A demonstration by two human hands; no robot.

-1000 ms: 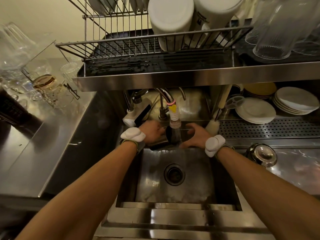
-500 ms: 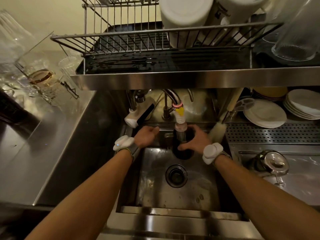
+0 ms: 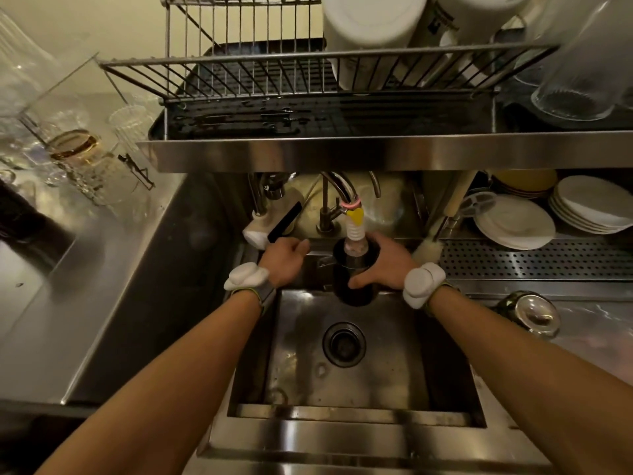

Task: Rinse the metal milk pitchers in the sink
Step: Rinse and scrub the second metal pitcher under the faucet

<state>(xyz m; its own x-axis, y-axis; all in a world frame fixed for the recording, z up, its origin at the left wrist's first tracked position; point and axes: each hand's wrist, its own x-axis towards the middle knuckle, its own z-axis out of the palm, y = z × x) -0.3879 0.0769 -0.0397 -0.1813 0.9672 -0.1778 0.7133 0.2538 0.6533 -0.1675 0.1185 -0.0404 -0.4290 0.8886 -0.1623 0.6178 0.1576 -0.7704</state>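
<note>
Head view: right hand (image 3: 383,265) wraps the dark milk pitcher (image 3: 354,282), fingers closed round its far side, thumb across the near wall; pitcher sits in that grip above the back of the sink (image 3: 342,382), directly under the tap nozzle (image 3: 356,231), whose ribbed tip reaches to or just inside the mouth. Left hand (image 3: 286,260) is left of the pitcher, curled loosely near the back ledge by the white filter unit (image 3: 258,231); cannot tell whether it holds anything.

Step in hand, as I judge it: filling and rinsing; best to keep the mouth centred under the nozzle, let water run down the inner wall, swirl, then tip toward the drain (image 3: 343,343) below the grip; wet metal may slip, so hold firm.

Orientation: mouth up toward the nozzle, base toward the drain; long axis near vertical, top leaning slightly away from the wearer; spout direction not discernible.

A second steel pitcher (image 3: 529,313) rests on the bench right of the grip, well apart.
</note>
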